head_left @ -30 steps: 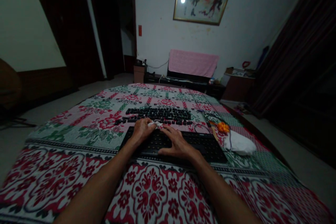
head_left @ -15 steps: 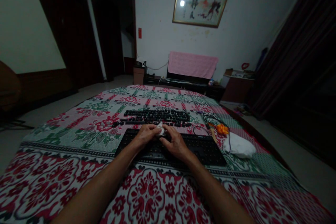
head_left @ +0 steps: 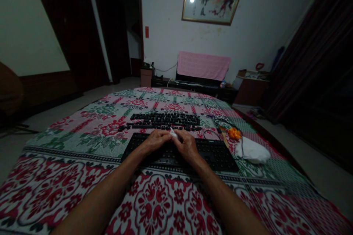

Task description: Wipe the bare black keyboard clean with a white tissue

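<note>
A black keyboard base [head_left: 217, 156] without its keycaps lies across the patterned bedspread in front of me. Over its upper middle, my left hand [head_left: 157, 140] and my right hand [head_left: 186, 144] meet at a small crumpled white tissue [head_left: 173, 132]. Both hands have their fingers closed on the tissue, which partly hides between them. Whether anything is wrapped inside it I cannot tell. Just beyond the base, loose black keycaps [head_left: 165, 119] lie in rows, with a long spacebar among the nearer ones.
Right of the keyboard lie a white cloth bundle [head_left: 253, 150], an orange ruffled object [head_left: 234, 133] and a dark cable [head_left: 220, 120]. The bed's right edge [head_left: 292, 167] drops to the floor. A pink cloth [head_left: 203, 66] hangs over something on the low cabinet at the back.
Both hands have drawn closer together around the tissue, and less of it shows. My right hand's fingers have curled in. The view has tilted slightly downward.
</note>
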Demonstrator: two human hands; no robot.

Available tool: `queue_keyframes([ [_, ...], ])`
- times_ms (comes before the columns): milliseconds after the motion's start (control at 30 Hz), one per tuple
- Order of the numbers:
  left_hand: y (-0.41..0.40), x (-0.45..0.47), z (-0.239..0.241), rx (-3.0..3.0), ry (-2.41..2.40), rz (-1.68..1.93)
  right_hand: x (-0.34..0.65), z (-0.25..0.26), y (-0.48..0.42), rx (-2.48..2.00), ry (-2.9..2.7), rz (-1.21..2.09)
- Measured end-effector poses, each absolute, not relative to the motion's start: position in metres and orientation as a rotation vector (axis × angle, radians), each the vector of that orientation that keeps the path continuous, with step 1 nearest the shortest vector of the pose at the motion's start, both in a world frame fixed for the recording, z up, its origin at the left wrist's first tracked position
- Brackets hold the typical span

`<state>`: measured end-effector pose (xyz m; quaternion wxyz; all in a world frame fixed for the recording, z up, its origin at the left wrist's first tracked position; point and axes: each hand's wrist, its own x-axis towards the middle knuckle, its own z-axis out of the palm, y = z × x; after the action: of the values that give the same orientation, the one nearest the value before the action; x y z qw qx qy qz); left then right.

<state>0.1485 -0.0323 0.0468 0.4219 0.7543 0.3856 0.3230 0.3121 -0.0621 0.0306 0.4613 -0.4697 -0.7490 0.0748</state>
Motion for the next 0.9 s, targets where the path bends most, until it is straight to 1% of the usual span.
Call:
queue_keyframes([
  [167, -0.017, 0.13, 0.041, 2.169, 1.393, 0.988, 0.32, 0.031, -0.061, -1.166, -1.906, 0.088],
  [233, -0.013, 0.119, 0.037, 2.307, 1.553, 0.956, 0.324, 0.03, -0.06, -1.19, -1.904, 0.051],
  [300, -0.01, 0.111, 0.034, 2.398, 1.605, 0.832, 0.327, 0.027, -0.058, -1.216, -1.919, 0.035],
  [433, -0.008, 0.104, 0.032, 2.412, 1.586, 0.608, 0.332, 0.024, -0.057, -1.262, -2.039, 0.062],
  [533, -0.005, 0.102, 0.031, 2.353, 1.551, 0.617, 0.335, 0.024, -0.057, -1.273, -2.11, 0.097],
  [733, -0.001, 0.094, 0.034, 2.271, 1.313, 0.534, 0.332, 0.029, -0.053, -1.344, -2.134, 0.117],
  [900, 0.003, 0.093, 0.032, 2.259, 1.337, 0.552, 0.313, 0.031, -0.043, -1.333, -2.176, 0.085],
])
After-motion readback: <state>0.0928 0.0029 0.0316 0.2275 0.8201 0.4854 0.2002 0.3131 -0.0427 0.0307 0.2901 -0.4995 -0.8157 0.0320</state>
